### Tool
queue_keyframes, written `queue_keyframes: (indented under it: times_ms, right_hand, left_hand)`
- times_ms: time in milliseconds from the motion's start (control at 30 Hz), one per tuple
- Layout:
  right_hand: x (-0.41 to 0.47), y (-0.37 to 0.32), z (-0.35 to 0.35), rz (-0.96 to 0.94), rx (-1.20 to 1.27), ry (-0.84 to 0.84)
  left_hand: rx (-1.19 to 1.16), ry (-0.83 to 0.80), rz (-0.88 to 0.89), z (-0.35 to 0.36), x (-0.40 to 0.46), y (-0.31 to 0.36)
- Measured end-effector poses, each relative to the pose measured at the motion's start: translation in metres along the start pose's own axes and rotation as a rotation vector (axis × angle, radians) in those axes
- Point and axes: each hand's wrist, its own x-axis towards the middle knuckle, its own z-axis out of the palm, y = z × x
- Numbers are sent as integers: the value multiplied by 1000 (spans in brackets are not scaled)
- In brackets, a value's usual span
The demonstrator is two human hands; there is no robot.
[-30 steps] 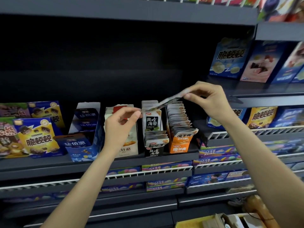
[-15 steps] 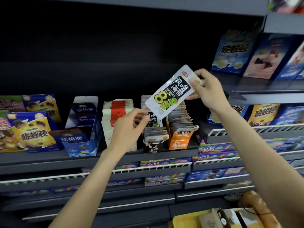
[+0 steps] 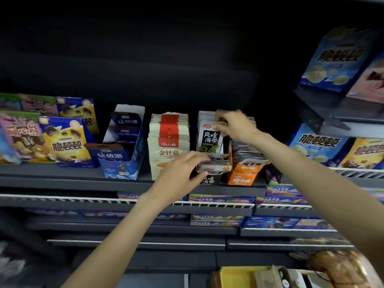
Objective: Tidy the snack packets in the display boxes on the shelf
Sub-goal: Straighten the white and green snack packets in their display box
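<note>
A black display box [image 3: 209, 180] on the middle shelf holds several black-and-white seaweed snack packets. My right hand [image 3: 234, 125] pinches the top of one upright packet [image 3: 210, 140] standing in the box's rear row. My left hand [image 3: 182, 173] grips the leaning front stack of packets [image 3: 216, 165] in the same box, thumb under and fingers over. An orange display box [image 3: 244, 177] of packets stands just to the right, a beige-and-red box [image 3: 169, 146] just to the left.
A blue open box [image 3: 122, 154] and blue and yellow snack bags [image 3: 64, 142] sit further left on the shelf. More blue bags [image 3: 318, 146] stand on the right-hand shelves. Wire-fronted shelves [image 3: 207, 203] with flat packs run below. A yellow carton [image 3: 245, 275] lies at the bottom.
My right hand lowered the raised packet into the black box's rear row. My left hand moved right onto the front stack. The camera shifted closer and downward.
</note>
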Motion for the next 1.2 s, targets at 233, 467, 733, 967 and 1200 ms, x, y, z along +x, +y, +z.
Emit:
queue_keyframes:
  times_ms: [233, 467, 733, 967, 1200]
  right_hand:
    - [23, -6, 10, 71, -511, 31]
    - [32, -4, 12, 120, -365, -58]
    - [-8, 2, -8, -54, 58, 57]
    - [-35, -8, -15, -247, 33, -144]
    - [-9, 3, 8, -309, -465, -264]
  left_hand:
    - [-7, 47, 25, 7, -2, -5]
    - [-49, 76, 30, 9, 0, -9]
    - [-64, 84, 12, 10, 3, -9]
    - [-69, 63, 8, 8, 5, -9]
    - [-49, 52, 11, 8, 3, -8]
